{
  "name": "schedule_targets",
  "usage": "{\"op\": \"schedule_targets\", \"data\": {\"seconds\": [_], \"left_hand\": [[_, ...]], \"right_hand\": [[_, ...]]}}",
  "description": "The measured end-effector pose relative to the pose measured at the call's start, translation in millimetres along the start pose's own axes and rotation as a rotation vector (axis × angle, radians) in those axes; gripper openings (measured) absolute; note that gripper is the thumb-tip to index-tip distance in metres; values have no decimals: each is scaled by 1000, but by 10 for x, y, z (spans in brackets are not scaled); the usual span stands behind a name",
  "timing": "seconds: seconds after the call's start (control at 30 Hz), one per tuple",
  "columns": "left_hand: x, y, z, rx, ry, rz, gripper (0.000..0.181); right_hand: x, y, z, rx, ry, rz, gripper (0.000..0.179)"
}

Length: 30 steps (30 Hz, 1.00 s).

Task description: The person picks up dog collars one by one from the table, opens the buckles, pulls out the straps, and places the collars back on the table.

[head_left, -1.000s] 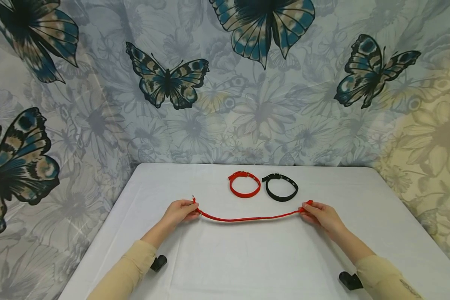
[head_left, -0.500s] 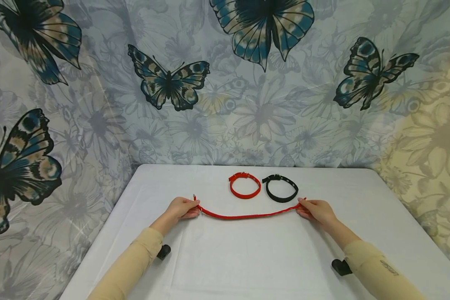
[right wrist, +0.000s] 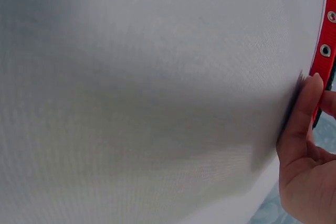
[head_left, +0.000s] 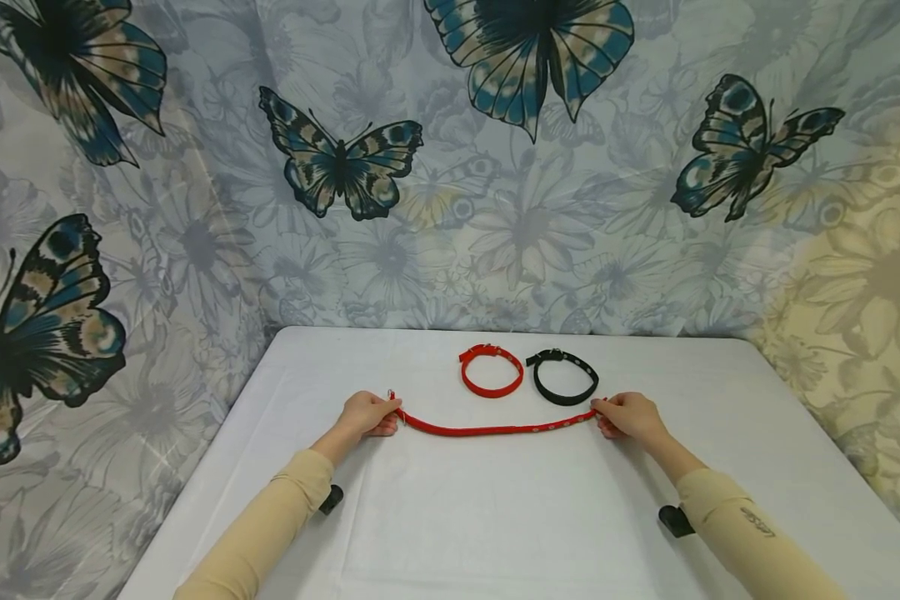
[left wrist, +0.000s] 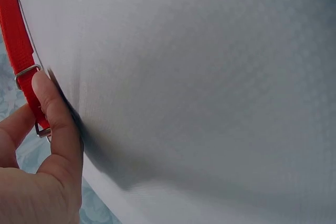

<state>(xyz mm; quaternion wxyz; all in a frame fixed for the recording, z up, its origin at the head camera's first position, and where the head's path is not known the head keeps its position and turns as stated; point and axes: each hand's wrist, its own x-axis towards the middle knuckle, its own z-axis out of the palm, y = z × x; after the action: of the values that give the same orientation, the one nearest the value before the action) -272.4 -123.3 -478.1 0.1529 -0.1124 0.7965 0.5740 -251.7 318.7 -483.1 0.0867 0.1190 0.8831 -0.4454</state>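
An unfastened red collar (head_left: 472,432) stretches between both hands in a shallow sag over the table. My left hand (head_left: 369,413) pinches its buckle end; the left wrist view shows the metal buckle (left wrist: 42,130) and a metal keeper loop (left wrist: 26,72) by the thumb and fingers. At the other end my right hand (head_left: 632,416) pinches the strap tip. Metal-ringed holes (right wrist: 325,50) run along the strap near that hand in the right wrist view.
Behind the held strap lie a buckled red collar (head_left: 491,392) and a buckled black collar (head_left: 566,398), side by side. A white cloth covers the table (head_left: 480,517). A butterfly-print backdrop (head_left: 525,242) rises at the table's far edge.
The right hand has moved a little left and up, bringing the ends slightly closer. The strap has turned so its face with the holes shows more. Both hands keep their hold.
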Motion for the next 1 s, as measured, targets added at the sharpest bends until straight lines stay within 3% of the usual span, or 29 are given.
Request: {"op": "schedule_targets", "data": {"seconds": [0.33, 0.5, 0.67, 1.0], "left_hand": [[40, -3, 18, 59, 41, 17, 25], [17, -8, 26, 72, 64, 44, 28], [2, -7, 34, 78, 62, 55, 29], [-23, -21, 27, 38, 75, 62, 40]], "right_hand": [[31, 38, 48, 53, 66, -29, 37], [-9, 26, 74, -31, 146, -121, 39], [-37, -1, 90, -108, 201, -222, 28], [-116, -86, 173, -129, 216, -269, 22]]}}
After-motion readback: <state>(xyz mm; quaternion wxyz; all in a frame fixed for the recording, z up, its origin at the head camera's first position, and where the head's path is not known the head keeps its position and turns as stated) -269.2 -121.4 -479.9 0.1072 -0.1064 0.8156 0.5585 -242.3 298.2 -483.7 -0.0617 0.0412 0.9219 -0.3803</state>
